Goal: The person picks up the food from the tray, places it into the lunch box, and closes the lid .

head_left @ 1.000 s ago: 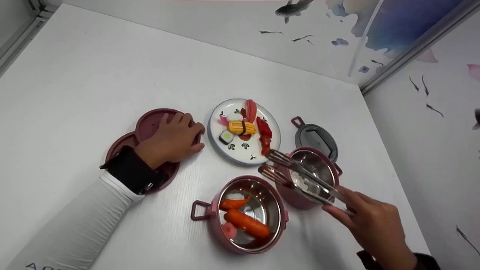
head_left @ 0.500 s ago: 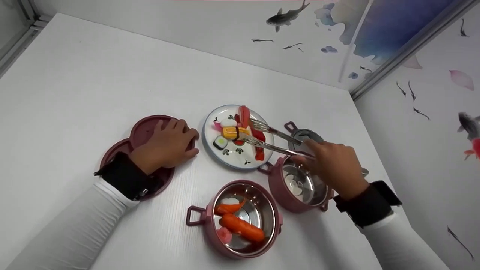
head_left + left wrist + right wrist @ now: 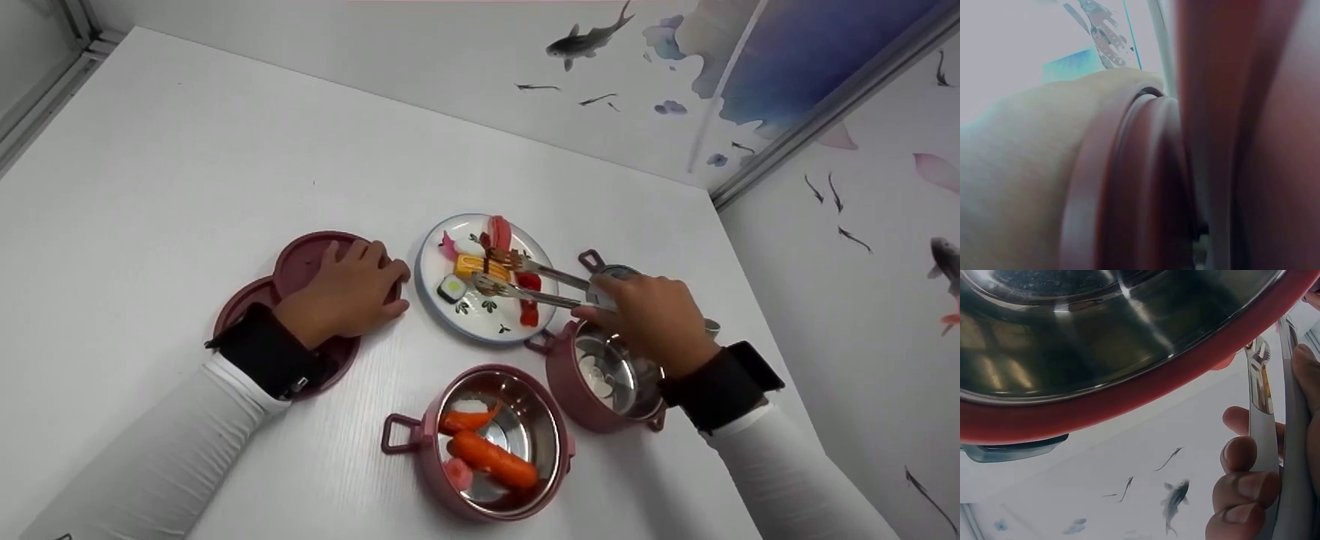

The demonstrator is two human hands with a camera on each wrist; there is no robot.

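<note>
My right hand [image 3: 656, 322] grips metal tongs [image 3: 536, 281] whose two tips reach over a white plate [image 3: 465, 319] of toy sushi, on either side of a yellow egg piece [image 3: 480, 266]. In the right wrist view my fingers [image 3: 1244, 486] curl round the tongs' arms [image 3: 1266, 439] under the rim of a pink pot [image 3: 1129, 388]. My left hand [image 3: 345, 292] rests flat on two dark red lids [image 3: 296, 259] at the left. The left wrist view shows only a lid's edge [image 3: 1145, 185] very close.
A pink steel pot [image 3: 491, 442] with a toy carrot and other pieces stands near the front. A second pink pot [image 3: 600, 375] holds white pieces, partly under my right wrist. A grey lid [image 3: 600, 270] lies behind it. Painted walls [image 3: 840, 187] close the back and right.
My right hand with the tongs moved from over the second pot to the plate, and the tips now straddle the yellow egg piece. The left hand stayed on the lids.
</note>
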